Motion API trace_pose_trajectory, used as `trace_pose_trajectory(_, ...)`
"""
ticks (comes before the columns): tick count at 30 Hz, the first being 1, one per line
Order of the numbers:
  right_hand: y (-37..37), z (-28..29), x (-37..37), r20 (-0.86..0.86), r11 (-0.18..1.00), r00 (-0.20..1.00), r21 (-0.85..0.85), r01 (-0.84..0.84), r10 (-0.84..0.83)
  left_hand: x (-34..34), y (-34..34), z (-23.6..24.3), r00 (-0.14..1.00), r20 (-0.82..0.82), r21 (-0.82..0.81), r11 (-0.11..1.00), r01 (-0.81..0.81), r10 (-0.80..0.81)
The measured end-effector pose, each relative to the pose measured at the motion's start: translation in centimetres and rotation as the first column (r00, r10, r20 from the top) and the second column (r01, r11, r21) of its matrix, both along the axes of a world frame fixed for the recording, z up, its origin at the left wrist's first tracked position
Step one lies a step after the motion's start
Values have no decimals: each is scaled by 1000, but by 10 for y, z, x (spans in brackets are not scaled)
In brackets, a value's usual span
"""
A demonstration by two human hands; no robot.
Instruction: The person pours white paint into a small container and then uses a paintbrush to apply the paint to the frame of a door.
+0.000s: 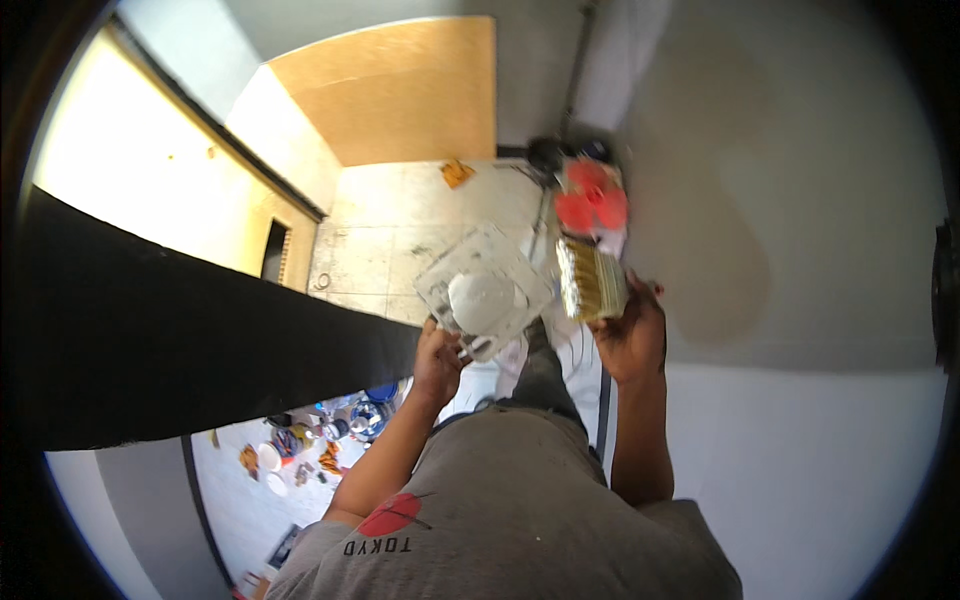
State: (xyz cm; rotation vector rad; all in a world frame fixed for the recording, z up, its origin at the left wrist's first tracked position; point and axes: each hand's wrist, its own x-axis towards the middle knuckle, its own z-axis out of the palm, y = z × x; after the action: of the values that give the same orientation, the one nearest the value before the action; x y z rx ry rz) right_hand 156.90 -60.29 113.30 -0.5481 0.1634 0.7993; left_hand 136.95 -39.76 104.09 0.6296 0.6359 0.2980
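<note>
My left hand is closed on the lower left side of a square, whitish, translucent plastic container, near its loop handle. White paint pools inside it. To the right, my right hand grips a wide paintbrush. The brush's pale yellowish bristles point left toward the container, with a small gap between the two. My right fingers and palm cover most of the brush's handle end. Both things are held up in front of my body, above the floor.
A dark beam crosses from the left, ending close to my left hand. Beyond are a fan with red blades, an orange cloth and a wooden board. Tubs and cans clutter the lower left floor. A grey wall rises at right.
</note>
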Motion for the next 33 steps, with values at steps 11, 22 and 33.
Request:
trace_pose_trajectory(11, 94, 18, 144, 278, 924, 904, -297, -241, 325, 108, 21, -63, 915, -21, -204, 894, -399, 404)
trace_pose_trajectory(22, 259, 84, 123, 864, 886, 343, -216, -410, 369, 124, 34, -43, 621, 107, -103, 630, -770, 776)
trace_pose_trajectory(33, 589, 190, -60, 854, 686, 503, 289, -668, 131, 99, 161, -75, 263, 235, -67, 286, -956, 936)
